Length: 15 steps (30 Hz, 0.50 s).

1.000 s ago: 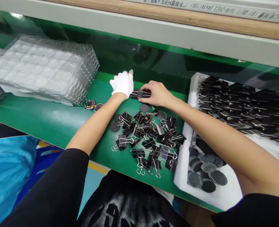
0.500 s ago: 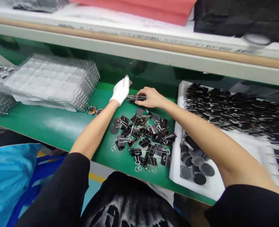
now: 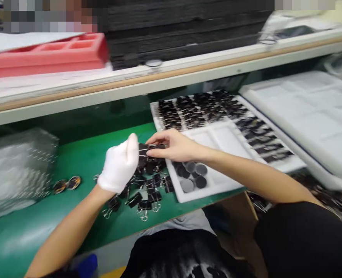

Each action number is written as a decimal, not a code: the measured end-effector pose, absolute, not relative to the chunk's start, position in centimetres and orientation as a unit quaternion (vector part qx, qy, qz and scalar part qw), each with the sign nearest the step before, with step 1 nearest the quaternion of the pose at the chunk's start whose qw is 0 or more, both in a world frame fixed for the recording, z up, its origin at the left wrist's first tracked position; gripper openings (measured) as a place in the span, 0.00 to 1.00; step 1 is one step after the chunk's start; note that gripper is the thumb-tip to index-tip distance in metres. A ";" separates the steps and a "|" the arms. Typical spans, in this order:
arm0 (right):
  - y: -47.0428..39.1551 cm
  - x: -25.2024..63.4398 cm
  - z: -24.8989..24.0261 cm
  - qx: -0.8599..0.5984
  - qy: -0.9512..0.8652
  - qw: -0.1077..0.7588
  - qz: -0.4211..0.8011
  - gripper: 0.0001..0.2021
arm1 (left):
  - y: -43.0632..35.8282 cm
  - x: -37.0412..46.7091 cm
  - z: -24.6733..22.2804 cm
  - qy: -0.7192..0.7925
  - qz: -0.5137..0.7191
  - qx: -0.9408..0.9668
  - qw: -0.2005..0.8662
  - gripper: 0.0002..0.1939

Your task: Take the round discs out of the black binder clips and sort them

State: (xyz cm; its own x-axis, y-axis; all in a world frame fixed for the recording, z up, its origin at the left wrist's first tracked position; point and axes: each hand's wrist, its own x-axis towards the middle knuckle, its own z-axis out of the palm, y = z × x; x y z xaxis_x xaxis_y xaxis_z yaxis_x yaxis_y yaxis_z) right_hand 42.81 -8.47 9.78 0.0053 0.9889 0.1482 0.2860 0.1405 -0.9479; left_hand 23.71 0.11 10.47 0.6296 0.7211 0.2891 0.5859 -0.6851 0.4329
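Observation:
My left hand [image 3: 117, 166], in a white glove, is closed with its thumb on top, against the near end of some black binder clips [image 3: 143, 151]. Its fingertips are hidden behind the glove. My bare right hand [image 3: 178, 146] pinches the other end of these clips between thumb and fingers. Both hands are close together above a loose pile of black binder clips [image 3: 152, 186] with silver wire handles, lying on the green table [image 3: 81, 154]. Part of the pile is hidden by my left hand.
A white foam tray [image 3: 217, 189] to the right holds dark round discs [image 3: 200, 170] and rows of binder clips [image 3: 200, 110]. Another white tray [image 3: 307, 116] lies beyond it. Clear plastic trays [image 3: 17, 170] and two small round parts [image 3: 74, 182] are left. A shelf edge [image 3: 124, 87] crosses above.
My view has swung to the right, bringing the far white tray in. Both hands have moved nearer to me, over the pile, still together at the clips.

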 end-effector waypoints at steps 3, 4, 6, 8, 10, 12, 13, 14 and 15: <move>-12.2 42.8 8.5 -0.556 -0.520 0.538 0.363 0.10 | -1.7 25.4 10.6 0.353 0.230 0.885 0.197 0.29; -13.2 42.8 8.2 -0.565 -0.504 0.551 0.351 0.10 | -2.1 26.0 10.7 0.349 0.226 0.885 0.210 0.30; -14.9 42.7 7.8 -0.578 -0.476 0.575 0.328 0.11 | -2.9 27.3 10.9 0.340 0.218 0.884 0.233 0.29; -16.1 42.5 7.5 -0.587 -0.452 0.598 0.307 0.12 | -3.5 28.4 11.0 0.334 0.217 0.883 0.249 0.29; -17.0 42.5 7.2 -0.596 -0.438 0.611 0.283 0.12 | -4.0 29.2 11.1 0.331 0.212 0.884 0.254 0.30; -17.8 43.2 7.3 -0.610 -0.440 0.602 0.269 0.13 | -4.2 29.6 11.3 0.313 0.187 0.897 0.250 0.29; -18.2 44.0 7.5 -0.621 -0.451 0.584 0.264 0.12 | -4.1 29.5 11.4 0.295 0.168 0.907 0.249 0.28; -18.7 45.2 7.8 -0.633 -0.469 0.561 0.254 0.12 | -3.8 29.2 11.4 0.275 0.148 0.917 0.248 0.25; -19.1 46.7 8.1 -0.647 -0.495 0.529 0.236 0.11 | -3.4 28.7 11.5 0.260 0.131 0.924 0.246 0.23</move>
